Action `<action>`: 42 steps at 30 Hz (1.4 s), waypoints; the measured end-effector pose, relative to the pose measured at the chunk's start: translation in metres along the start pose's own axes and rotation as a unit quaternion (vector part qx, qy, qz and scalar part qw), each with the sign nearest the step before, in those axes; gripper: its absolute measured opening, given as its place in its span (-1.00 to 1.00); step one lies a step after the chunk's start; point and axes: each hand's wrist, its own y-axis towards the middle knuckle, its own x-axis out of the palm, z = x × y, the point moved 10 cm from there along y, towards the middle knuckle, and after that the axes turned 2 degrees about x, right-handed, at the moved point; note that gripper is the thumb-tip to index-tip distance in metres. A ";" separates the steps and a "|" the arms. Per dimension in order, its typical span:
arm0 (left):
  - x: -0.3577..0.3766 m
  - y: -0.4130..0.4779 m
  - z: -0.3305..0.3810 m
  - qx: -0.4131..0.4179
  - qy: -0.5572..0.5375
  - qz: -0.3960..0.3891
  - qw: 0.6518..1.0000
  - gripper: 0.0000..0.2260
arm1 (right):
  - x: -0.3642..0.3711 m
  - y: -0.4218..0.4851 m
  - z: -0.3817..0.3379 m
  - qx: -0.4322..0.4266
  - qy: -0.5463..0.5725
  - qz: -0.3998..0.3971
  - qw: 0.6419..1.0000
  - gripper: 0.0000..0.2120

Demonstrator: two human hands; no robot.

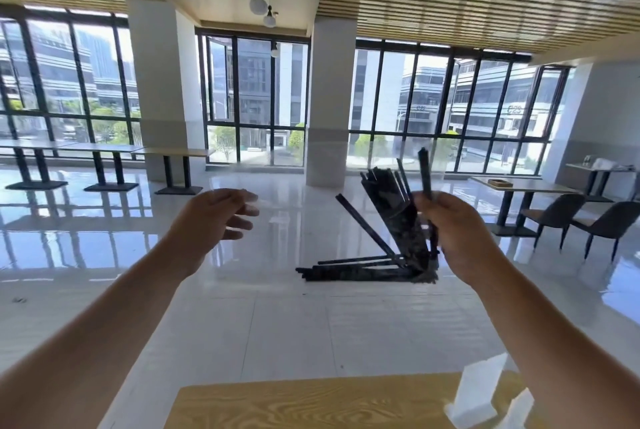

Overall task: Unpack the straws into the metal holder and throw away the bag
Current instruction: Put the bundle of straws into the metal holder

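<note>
Straws (391,220): thin black tubes, sitting right of centre in the frame. They are fanning out, some pointing up and others jutting leftward from the bundle's lower end.
Right hand (457,238): curling round the bundle's right side, gripping it in mid-air.
Left hand (211,217): hanging left of centre, well apart from the straws, fingers loosely spread and holding nothing.
Tabletop (311,404): pale wood grain, lying along the bottom edge.
Clear glossy item (485,390): resting on it at lower right; I cannot tell what it is.
Floor (277,324): shiny white tiles.
Dark chairs (554,217): standing at right.
</note>
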 end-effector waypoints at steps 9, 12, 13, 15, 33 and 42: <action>0.000 -0.005 -0.015 -0.024 0.007 -0.010 1.000 -0.76 | 0.005 -0.005 0.010 0.012 -0.026 -0.032 0.999 -0.88; 0.001 -0.004 -0.018 -0.029 0.001 -0.004 1.000 -0.76 | 0.007 -0.007 0.016 0.024 -0.011 -0.029 0.999 -0.85; 0.002 -0.004 -0.018 -0.030 0.000 -0.004 1.000 -0.76 | 0.007 -0.008 0.014 0.022 -0.004 -0.027 0.999 -0.81; 0.005 -0.004 -0.017 -0.026 0.001 -0.006 1.000 -0.77 | 0.009 -0.010 0.004 -0.001 -0.006 -0.023 1.000 -0.74; 0.021 -0.002 -0.015 -0.054 -0.015 -0.012 0.998 -0.76 | -0.003 -0.016 -0.036 -0.045 -0.006 0.031 0.999 -0.78; 0.015 -0.004 -0.023 -0.077 -0.021 0.022 0.997 -0.78 | -0.018 -0.020 -0.032 -0.047 0.005 0.072 0.996 -0.74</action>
